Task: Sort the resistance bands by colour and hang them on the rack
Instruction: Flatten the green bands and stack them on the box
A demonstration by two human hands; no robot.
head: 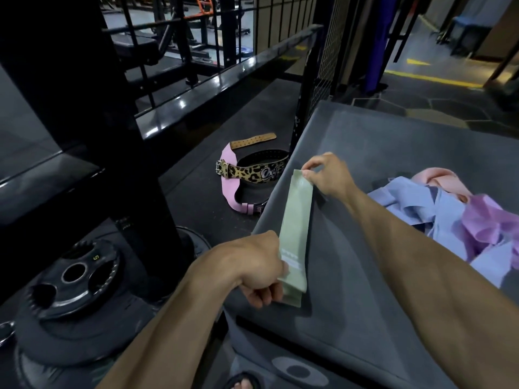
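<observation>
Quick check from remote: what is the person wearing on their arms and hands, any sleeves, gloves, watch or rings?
Nothing shows: both forearms are bare up to the frame edge, with no sleeves. The left hand and right hand wear no gloves, watch, wristband or visible rings.

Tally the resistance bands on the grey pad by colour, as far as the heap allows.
Green band, held flat by left hand and right hand: 1
Blue bands: at least 1
Purple bands: at least 1
Pink band: 1
Total: at least 4; the heap hides any more.

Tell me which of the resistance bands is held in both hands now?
The green band: the left hand grips its near end, the right hand pinches its far end. The blue, purple and pink bands lie untouched.
</observation>
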